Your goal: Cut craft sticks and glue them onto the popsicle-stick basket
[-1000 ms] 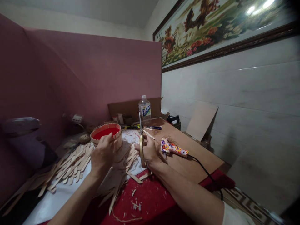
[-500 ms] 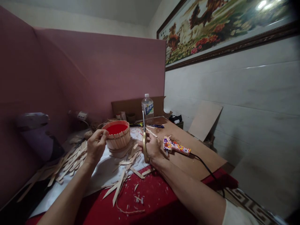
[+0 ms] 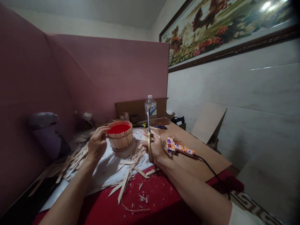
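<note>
A small round basket (image 3: 122, 141) of upright wooden sticks, red inside, stands on a white cloth in front of me. My left hand (image 3: 97, 143) is closed at its left rim, thumb and fingers pinching the edge. Gold-handled scissors (image 3: 150, 149) are gripped in my right hand (image 3: 158, 149), just right of the basket, with the blades pointing up and away from me. Part of the right fingers is hidden behind the handles. Cut wooden sticks (image 3: 126, 182) lie scattered below the basket.
A flower-patterned glue gun (image 3: 180, 147) with a black cord rests on brown board to the right. Behind stand a plastic bottle (image 3: 150, 107) and a dark blue pen-like tool (image 3: 161, 127). More flat sticks (image 3: 77, 161) are piled at left. Scraps litter the red cloth (image 3: 161, 200).
The whole view has shifted slightly, so things appear a little further right. My left hand stays at the basket's rim, and the scissors remain in my right hand.
</note>
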{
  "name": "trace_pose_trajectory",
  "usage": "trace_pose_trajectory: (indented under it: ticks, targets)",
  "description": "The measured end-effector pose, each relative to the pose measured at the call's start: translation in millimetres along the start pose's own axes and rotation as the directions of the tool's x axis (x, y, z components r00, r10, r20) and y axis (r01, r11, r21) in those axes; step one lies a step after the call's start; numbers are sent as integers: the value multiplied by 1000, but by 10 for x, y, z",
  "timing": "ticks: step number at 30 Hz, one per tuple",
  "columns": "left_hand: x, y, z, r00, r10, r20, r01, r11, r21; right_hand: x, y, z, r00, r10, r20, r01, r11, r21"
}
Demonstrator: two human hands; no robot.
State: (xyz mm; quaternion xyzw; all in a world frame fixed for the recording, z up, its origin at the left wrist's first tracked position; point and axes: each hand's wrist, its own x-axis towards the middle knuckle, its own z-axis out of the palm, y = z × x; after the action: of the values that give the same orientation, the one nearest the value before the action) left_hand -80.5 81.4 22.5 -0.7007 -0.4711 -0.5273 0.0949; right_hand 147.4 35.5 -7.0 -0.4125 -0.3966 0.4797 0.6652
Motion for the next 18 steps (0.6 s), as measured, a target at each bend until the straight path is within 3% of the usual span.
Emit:
trace_pose_trajectory:
  ticks: [6,12,18]
  targets:
    - [17,-93,-54,989,80,122,-90,992,85,-7,1,8,1000,14,-4,-14,1000,-4]
    - [76,-168,-138,975,152,159,-152,988,-14,-28,-25,11,999,37,-2,-37,999,11]
    - [72,-12,-180,982,163,91,-168,985,43,-51,-41,9,999,37,1,-37,999,11]
